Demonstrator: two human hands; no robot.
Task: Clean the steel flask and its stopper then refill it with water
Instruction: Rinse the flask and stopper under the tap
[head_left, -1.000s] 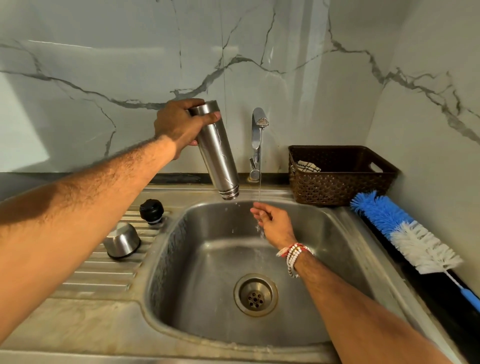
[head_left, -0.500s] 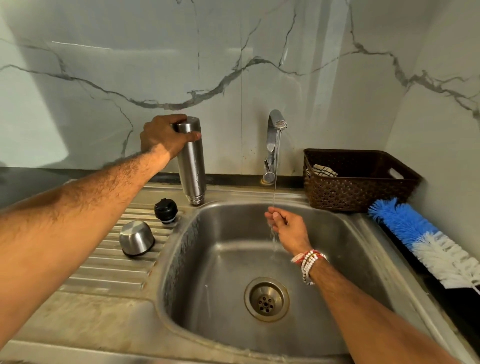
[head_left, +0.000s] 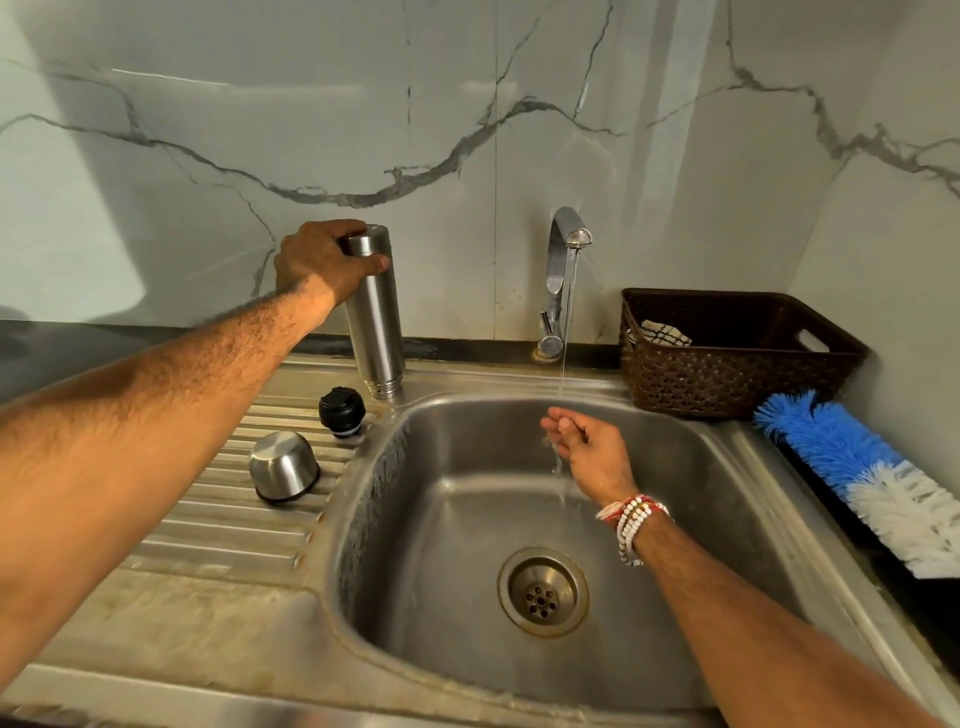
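A marble-veined wall (head_left: 467, 104) is backing the steel sink (head_left: 415, 467), which is sitting in a dark table (head_left: 924, 587). The tap (head_left: 563, 275) at twelve o'clock is running a thin stream into the basin. The left hand (head_left: 319, 260) is wrapping its grip round the base of the steel flask (head_left: 376, 322), which is standing mouth-down at the rim at eleven o'clock. The right hand (head_left: 587, 447) is cupping loosely under the water, its grip relaxed and holding nothing. The black stopper (head_left: 341, 410) and an upturned steel cup (head_left: 283, 467) are sitting apart on the ribbed drainboard (head_left: 218, 530) at ten and nine. A brown basket (head_left: 727, 374) is crowding one o'clock, and a blue-and-white brush (head_left: 857, 478) is lying along the three o'clock edge. The basin floor around the drain (head_left: 543, 592) is lying open.
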